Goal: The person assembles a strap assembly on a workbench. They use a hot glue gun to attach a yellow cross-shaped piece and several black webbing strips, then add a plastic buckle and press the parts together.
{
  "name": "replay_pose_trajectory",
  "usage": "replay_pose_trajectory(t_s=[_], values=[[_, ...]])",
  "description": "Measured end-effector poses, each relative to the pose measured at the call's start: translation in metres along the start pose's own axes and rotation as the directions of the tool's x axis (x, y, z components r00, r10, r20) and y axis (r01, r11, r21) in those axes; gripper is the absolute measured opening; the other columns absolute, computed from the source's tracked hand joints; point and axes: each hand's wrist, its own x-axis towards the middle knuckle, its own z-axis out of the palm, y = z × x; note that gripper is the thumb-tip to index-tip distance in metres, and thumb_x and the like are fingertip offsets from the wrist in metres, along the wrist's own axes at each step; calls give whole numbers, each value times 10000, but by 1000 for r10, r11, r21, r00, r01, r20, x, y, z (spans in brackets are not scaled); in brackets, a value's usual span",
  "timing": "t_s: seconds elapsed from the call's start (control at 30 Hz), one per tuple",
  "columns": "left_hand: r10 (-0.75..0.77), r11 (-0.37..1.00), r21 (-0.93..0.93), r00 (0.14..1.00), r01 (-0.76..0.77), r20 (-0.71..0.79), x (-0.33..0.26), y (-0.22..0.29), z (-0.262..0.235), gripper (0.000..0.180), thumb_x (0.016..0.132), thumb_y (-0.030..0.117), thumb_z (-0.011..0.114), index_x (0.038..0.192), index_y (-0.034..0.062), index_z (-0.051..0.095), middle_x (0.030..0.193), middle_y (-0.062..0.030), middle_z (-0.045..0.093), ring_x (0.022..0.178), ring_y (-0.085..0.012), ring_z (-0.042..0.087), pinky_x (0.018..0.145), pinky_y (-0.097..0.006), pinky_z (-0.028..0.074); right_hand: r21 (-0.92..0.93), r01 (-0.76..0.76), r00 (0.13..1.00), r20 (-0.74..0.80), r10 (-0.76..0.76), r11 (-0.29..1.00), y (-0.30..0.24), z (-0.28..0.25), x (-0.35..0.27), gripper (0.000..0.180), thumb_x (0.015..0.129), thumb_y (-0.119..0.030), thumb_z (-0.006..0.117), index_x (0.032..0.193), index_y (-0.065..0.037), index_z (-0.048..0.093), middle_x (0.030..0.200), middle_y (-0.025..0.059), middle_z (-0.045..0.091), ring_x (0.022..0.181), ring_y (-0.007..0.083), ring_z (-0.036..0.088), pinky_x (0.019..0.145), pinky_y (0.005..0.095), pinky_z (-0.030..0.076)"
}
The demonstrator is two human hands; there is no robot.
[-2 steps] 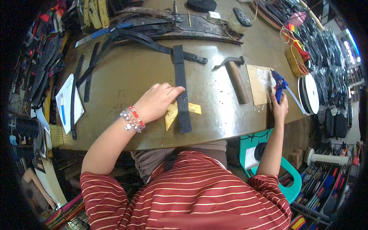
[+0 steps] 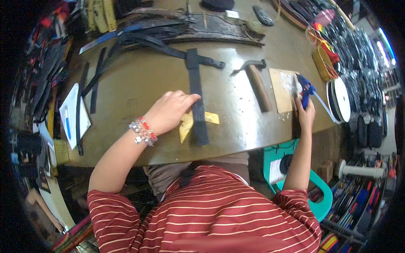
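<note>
A wide black webbing strap (image 2: 195,80) lies lengthwise on the table in front of me, with a doubled piece at its far end. My left hand (image 2: 172,110) is closed at the strap's left edge, its fingertips pressed on it. Beneath the strap, a yellow set square (image 2: 211,118) sticks out on both sides. At the right, my right hand (image 2: 305,114) grips a blue glue gun (image 2: 307,89), with a pale stick coming out of it. The gun is over the edge of a cardboard piece (image 2: 278,92) crusted with whitish residue; its nozzle is hard to make out.
A hammer (image 2: 258,86) with a wooden handle lies between strap and cardboard. Behind runs a thin black strap with a buckle (image 2: 217,64), near a dark worn board (image 2: 219,31). A white spool (image 2: 344,101) stands right; paper with a blue pen (image 2: 68,127) lies left.
The whole view has shifted slightly, so things on the table appear a little further left and higher. Both hands keep their hold, with no clear movement over the table.
</note>
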Motion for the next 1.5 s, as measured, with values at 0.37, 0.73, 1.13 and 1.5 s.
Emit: replay_pose_trajectory(t_s=[0.37, 0.73, 1.13, 1.5], values=[[30, 999, -17, 999, -30, -27, 0, 0, 1, 442, 818, -35, 469, 1245, 62, 524, 1037, -125, 602, 1012, -293, 557, 904, -391, 428, -210, 120, 993, 46, -113, 970, -12, 1, -13, 503, 982, -511, 365, 1052, -52, 559, 982, 172, 634, 1004, 370, 565, 862, 505, 378], [34, 999, -12, 999, -35, -27, -2, -3, 6, 432, 831, -19, 469, 1252, 71, 514, 1023, -110, 602, 1012, -273, 559, 897, -377, 428, -123, -35, 998, 43, 40, 992, -4, -14, -25, 654, 909, -612, 462, 1230, -47, 537, 1162, 172, 615, 1105, 327, 572, 960, 419, 388], [30, 1000, 10, 997, -29, -77, -4, -6, 14, 442, 866, 34, 457, 1301, 105, 492, 977, -104, 605, 962, -270, 573, 869, -381, 440, 247, 799, 547, 78, -833, 548, -208, 43, -109, 330, 744, -59, 584, 1006, -213, 713, 944, 38, 573, 956, 263, 524, 876, 414, 386], [-175, 984, -62, 874, 164, -453, -38, -48, 3, 323, 838, 53, 493, 1141, 56, 604, 1014, -147, 648, 996, -292, 604, 901, -412, 464, 166, 887, 381, 260, -887, 430, -260, 39, -106, 313, 764, -85, 572, 1021, -167, 731, 930, 15, 593, 969, 235, 523, 916, 404, 369]])
